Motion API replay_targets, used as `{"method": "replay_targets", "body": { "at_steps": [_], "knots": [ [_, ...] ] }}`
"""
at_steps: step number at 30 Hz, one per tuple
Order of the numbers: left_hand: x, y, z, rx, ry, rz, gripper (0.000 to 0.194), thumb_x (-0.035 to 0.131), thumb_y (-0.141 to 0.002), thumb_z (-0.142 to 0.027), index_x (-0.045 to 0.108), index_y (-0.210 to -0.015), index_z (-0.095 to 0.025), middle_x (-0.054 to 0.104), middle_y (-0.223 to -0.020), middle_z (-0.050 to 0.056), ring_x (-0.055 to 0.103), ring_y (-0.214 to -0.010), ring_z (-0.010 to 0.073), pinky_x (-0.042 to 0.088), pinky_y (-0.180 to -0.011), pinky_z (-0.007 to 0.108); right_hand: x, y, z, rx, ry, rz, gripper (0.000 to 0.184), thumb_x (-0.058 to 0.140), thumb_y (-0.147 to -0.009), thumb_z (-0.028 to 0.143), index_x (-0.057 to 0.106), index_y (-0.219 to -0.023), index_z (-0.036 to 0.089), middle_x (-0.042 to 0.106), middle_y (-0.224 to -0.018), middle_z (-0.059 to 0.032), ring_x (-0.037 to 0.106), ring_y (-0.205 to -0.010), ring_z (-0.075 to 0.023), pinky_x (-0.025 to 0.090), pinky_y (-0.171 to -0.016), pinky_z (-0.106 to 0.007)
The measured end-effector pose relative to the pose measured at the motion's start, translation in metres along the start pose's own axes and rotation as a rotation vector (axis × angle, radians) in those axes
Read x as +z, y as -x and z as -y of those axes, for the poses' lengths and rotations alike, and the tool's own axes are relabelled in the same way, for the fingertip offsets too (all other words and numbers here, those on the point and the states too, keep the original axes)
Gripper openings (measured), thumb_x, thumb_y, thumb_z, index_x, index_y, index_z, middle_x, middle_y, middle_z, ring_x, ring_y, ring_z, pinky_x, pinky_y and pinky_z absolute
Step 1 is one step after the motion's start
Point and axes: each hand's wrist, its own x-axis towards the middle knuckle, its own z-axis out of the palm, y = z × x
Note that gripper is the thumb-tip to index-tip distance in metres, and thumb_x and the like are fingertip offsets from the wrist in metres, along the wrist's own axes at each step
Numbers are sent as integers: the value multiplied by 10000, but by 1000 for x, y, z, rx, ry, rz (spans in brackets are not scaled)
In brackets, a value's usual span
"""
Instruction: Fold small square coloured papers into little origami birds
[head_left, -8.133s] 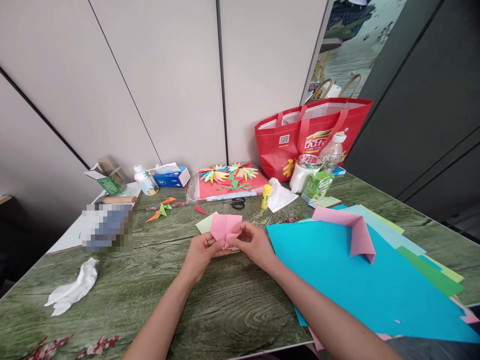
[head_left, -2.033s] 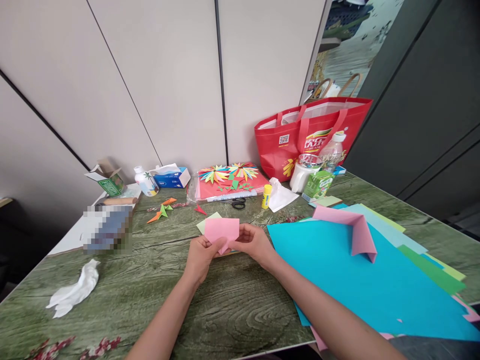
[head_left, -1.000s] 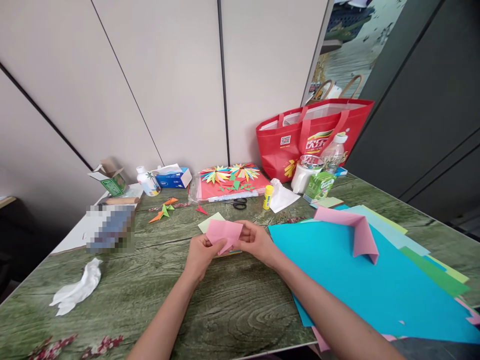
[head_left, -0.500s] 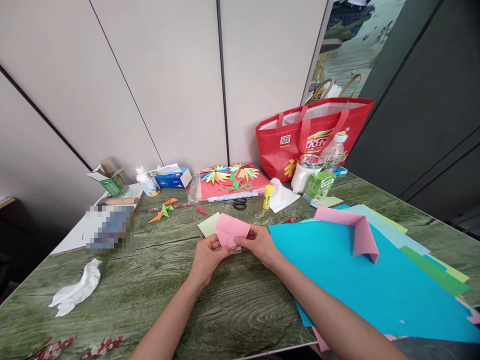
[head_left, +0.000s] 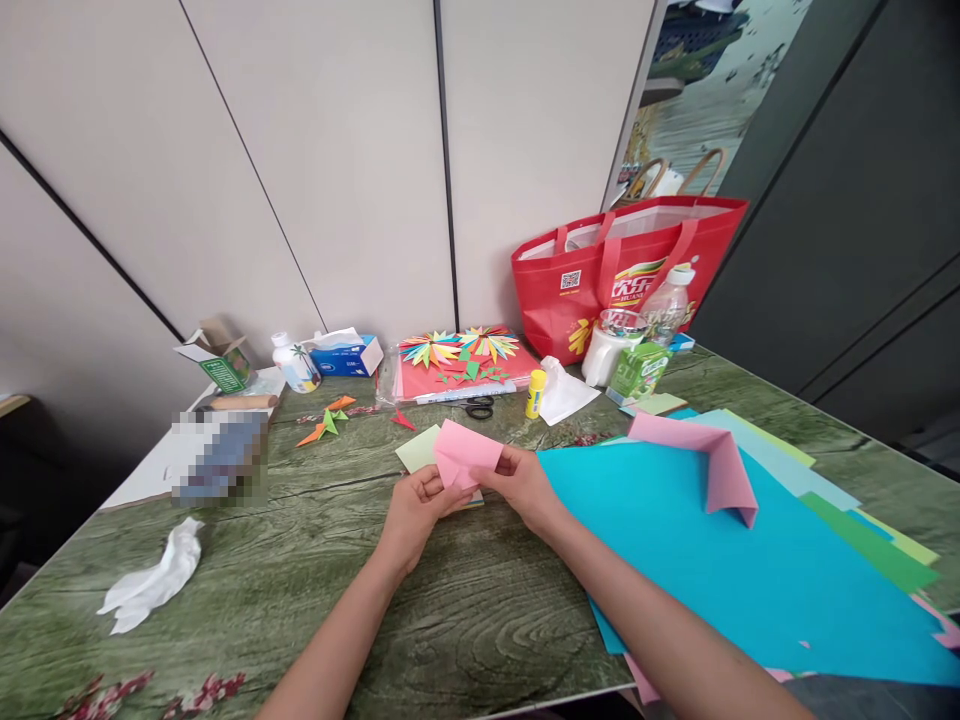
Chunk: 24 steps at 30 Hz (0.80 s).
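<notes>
Paper (head_left: 469, 450), pink and creased, is being pinched by the left hand (head_left: 420, 508) at its lower edge and by the right hand (head_left: 523, 488) at its right side, above the table (head_left: 285, 560). Scissors (head_left: 480, 408) and a yellow glue stick (head_left: 535, 395) are resting farther back; a folded pink strip (head_left: 730, 474) is lying on a blue sheet (head_left: 675, 540) at right.

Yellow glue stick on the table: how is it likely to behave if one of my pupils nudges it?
The yellow glue stick stands upright, taller than wide, so a push near its top would probably tip it. Its rounded sides suggest it could then roll, though the white tissue beside it might hinder that.
</notes>
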Motion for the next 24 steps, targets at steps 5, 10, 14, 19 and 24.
{"method": "replay_targets", "body": {
  "at_steps": [5, 10, 14, 19, 24],
  "knots": [
    [-2, -1, -1, -15, -4, 7, 377, 715, -602, -232, 620, -941, -99, 694, -869, 115, 648, -796, 219, 477, -819, 376, -5, -2, -1, -35, 114, -52, 273, 680, -552, 342, 616, -737, 151, 630, -638, 2, 551, -573, -145, 438, -535, -254],
    [1, -1, -5, -16, 79, 36, 327, 668, -654, -294, 644, -925, -111, 660, -987, 109, 635, -837, 222, 482, -813, 365, -5, -2, -5, -80, 175, -76, 198, 637, -602, 312, 590, -720, 161, 601, -636, 7, 521, -558, -130, 417, -499, -233],
    [-1, -2, -3, 2, 45, -6, 334, 689, -626, -274, 650, -906, -95, 680, -923, 107, 639, -810, 217, 497, -780, 347, -3, 0, -4, -103, 146, -31, 221, 627, -606, 254, 556, -800, 174, 611, -712, -4, 548, -603, -137, 448, -532, -239],
    [-9, -3, -6, -39, -49, -80, 369, 714, -579, -286, 653, -889, -95, 703, -749, 97, 658, -677, 214, 519, -671, 324, -5, -2, -2, -150, 101, -25, 292, 561, -678, 240, 492, -960, 216, 623, -788, -8, 599, -686, -143, 479, -583, -243],
    [-14, -5, -8, 26, -72, -194, 270, 703, -587, -289, 662, -780, -105, 697, -695, 66, 645, -614, 180, 513, -642, 293, -6, -3, -8, -173, 231, 74, 126, 522, -671, 194, 614, -758, 185, 619, -835, -23, 582, -635, -125, 487, -570, -246]
  ]
}}
